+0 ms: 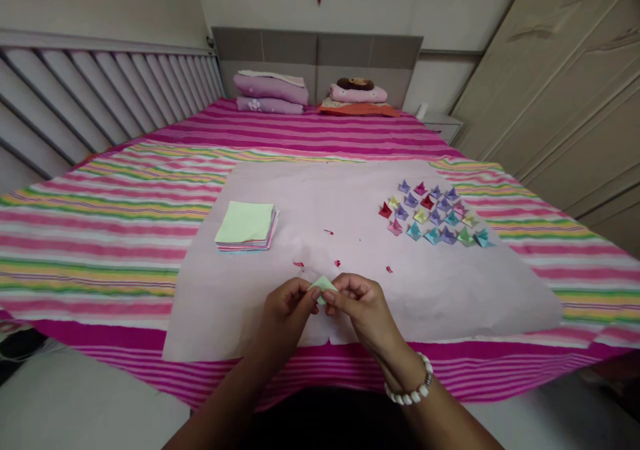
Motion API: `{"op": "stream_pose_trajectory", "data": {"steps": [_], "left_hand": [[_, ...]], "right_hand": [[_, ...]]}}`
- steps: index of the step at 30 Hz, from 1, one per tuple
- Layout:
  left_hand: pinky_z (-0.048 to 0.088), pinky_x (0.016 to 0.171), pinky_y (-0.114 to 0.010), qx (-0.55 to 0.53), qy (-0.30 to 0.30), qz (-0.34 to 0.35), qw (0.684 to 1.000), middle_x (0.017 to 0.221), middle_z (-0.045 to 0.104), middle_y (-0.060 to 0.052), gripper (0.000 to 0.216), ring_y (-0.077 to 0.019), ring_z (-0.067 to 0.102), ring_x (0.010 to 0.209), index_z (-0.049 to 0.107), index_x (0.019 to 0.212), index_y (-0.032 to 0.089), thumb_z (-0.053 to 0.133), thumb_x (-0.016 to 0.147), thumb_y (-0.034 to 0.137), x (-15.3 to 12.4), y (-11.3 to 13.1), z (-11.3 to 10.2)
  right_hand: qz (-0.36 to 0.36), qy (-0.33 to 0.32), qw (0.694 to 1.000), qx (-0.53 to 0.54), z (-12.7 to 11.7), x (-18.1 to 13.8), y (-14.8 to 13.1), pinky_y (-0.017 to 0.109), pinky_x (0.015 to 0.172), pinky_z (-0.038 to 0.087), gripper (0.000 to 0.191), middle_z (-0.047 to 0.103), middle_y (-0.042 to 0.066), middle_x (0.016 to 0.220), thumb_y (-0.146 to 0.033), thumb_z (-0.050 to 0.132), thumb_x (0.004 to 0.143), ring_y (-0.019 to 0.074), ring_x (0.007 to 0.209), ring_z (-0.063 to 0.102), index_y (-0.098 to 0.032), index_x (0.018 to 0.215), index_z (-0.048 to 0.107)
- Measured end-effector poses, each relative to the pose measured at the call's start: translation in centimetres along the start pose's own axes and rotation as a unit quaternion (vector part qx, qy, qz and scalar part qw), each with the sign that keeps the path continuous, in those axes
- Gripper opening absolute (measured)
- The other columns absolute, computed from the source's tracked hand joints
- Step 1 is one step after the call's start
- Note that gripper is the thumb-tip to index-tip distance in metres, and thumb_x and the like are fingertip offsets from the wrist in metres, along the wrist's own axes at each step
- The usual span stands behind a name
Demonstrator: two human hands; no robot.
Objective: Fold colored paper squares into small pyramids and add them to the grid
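A small folded piece of pale green paper (324, 283) is pinched between both hands, just above the near part of a large white sheet (310, 197). My left hand (289, 307) grips its left corner with thumb and fingers. On the other side, my right hand (361, 303) holds the right corner, its thumb across the front; white beads circle that wrist. To the left lies a stack of square coloured paper (246, 223), pale green on top. Several folded paper figures (435, 215) in purple, red, yellow, pink, blue and green stand in rows at the right.
Small red scraps (337, 263) lie on the sheet beyond my hands. The sheet rests on a bed with a striped cover (110, 237). Folded bedding (270, 91) and pillows sit by the headboard (290, 50). A railing (105, 97) runs along the left, a wardrobe (560, 70) along the right.
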State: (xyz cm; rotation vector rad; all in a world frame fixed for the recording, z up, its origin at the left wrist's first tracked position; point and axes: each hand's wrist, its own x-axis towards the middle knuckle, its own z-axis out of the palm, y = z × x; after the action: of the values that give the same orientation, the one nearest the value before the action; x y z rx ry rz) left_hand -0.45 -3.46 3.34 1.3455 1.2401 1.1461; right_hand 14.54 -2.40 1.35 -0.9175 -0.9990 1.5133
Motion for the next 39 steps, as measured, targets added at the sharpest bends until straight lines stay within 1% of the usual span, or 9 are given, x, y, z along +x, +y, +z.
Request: {"op": "stream_pose_trajectory", "data": {"steps": [7, 10, 14, 17, 19, 23, 27, 33, 39], "left_hand": [[0.047, 0.059, -0.024, -0.095, -0.034, -0.063, 0.993, 0.058, 0.065, 0.001, 0.021, -0.0125, 0.059, 0.058, 0.068, 0.067, 0.015, 0.077, 0.065, 0.035, 0.8, -0.3, -0.1], [0.046, 0.058, -0.023, -0.114, -0.027, -0.061, 0.991, 0.056, 0.064, 0.001, 0.022, -0.0112, 0.057, 0.057, 0.067, 0.067, 0.015, 0.074, 0.069, 0.036, 0.9, -0.7, 0.2], [0.051, 0.067, -0.026, -0.157, -0.018, -0.062, 0.985, 0.071, 0.07, -0.002, 0.025, -0.0131, 0.064, 0.066, 0.065, 0.083, 0.014, 0.074, 0.07, 0.034, 0.5, -1.0, 1.0], [0.052, 0.069, -0.027, -0.158, 0.005, -0.031, 0.987, 0.074, 0.07, 0.001, 0.029, -0.0142, 0.066, 0.069, 0.055, 0.088, 0.018, 0.075, 0.07, 0.028, 0.2, -1.3, 1.1], [0.052, 0.069, -0.026, -0.111, 0.035, 0.01, 0.993, 0.075, 0.068, 0.002, 0.027, -0.0139, 0.066, 0.07, 0.052, 0.088, 0.021, 0.073, 0.073, 0.025, -0.1, -1.5, 0.9], [0.051, 0.076, -0.026, 0.039, 0.042, 0.115, 0.992, 0.083, 0.07, -0.001, 0.008, -0.0147, 0.066, 0.081, 0.065, 0.086, 0.02, 0.067, 0.079, 0.019, -0.1, -1.7, 0.0], [0.053, 0.076, -0.025, 0.049, 0.012, 0.186, 0.981, 0.09, 0.073, -0.002, 0.015, -0.0149, 0.067, 0.084, 0.072, 0.091, 0.021, 0.067, 0.079, 0.014, 0.2, -1.3, -0.6], [0.053, 0.077, -0.024, 0.054, -0.017, 0.208, 0.976, 0.091, 0.071, -0.002, 0.027, -0.0134, 0.066, 0.084, 0.072, 0.103, 0.023, 0.066, 0.08, 0.011, 0.2, -0.5, -0.5], [0.053, 0.078, -0.024, 0.058, -0.005, 0.17, 0.984, 0.091, 0.071, -0.002, 0.025, -0.0138, 0.066, 0.086, 0.072, 0.1, 0.023, 0.07, 0.077, 0.015, -0.1, 0.0, -0.2]], "right_hand": [[-0.014, -0.023, 0.999, -0.021, -0.1, 0.2, -0.4, 0.024, 0.055, 0.046, 0.02, 0.065, -0.002, 0.054, -0.034, 0.08, 0.067, 0.0115, 0.051, 0.057, -0.017, 0.069, 0.069], [-0.014, 0.007, 1.0, 0.011, 0.3, 0.4, 0.0, 0.023, 0.053, 0.044, 0.02, 0.065, -0.002, 0.053, -0.032, 0.082, 0.065, 0.0106, 0.051, 0.056, -0.017, 0.068, 0.068], [-0.02, 0.032, 0.998, 0.052, 0.7, 0.4, 0.4, 0.025, 0.057, 0.047, 0.02, 0.066, -0.001, 0.058, -0.031, 0.082, 0.065, 0.012, 0.054, 0.059, -0.018, 0.07, 0.069], [-0.028, 0.028, 0.998, 0.045, 0.7, 0.2, 0.2, 0.025, 0.059, 0.048, 0.018, 0.067, -0.001, 0.059, -0.03, 0.082, 0.066, 0.0123, 0.056, 0.06, -0.018, 0.069, 0.068], [-0.029, 0.043, 0.998, 0.037, 0.6, 0.1, 0.1, 0.023, 0.056, 0.047, 0.019, 0.066, -0.002, 0.056, -0.029, 0.083, 0.064, 0.0113, 0.053, 0.059, -0.018, 0.069, 0.068], [-0.019, 0.027, 0.999, 0.019, 0.3, -0.1, -0.1, 0.022, 0.056, 0.047, 0.021, 0.069, -0.001, 0.057, -0.028, 0.083, 0.064, 0.0111, 0.052, 0.061, -0.018, 0.073, 0.067], [-0.026, 0.016, 0.999, 0.02, 0.1, -0.1, -0.3, 0.021, 0.055, 0.047, 0.022, 0.069, -0.002, 0.058, -0.025, 0.085, 0.062, 0.0103, 0.053, 0.061, -0.018, 0.072, 0.066], [-0.062, 0.02, 0.998, 0.015, 0.1, -0.2, -0.8, 0.019, 0.057, 0.045, 0.025, 0.065, -0.004, 0.064, -0.019, 0.084, 0.062, 0.0088, 0.058, 0.058, -0.02, 0.073, 0.061], [-0.11, 0.038, 0.993, -0.025, 0.5, -0.5, -1.3, 0.017, 0.056, 0.041, 0.026, 0.058, -0.006, 0.068, -0.014, 0.08, 0.064, 0.0068, 0.058, 0.051, -0.021, 0.078, 0.059]]}}
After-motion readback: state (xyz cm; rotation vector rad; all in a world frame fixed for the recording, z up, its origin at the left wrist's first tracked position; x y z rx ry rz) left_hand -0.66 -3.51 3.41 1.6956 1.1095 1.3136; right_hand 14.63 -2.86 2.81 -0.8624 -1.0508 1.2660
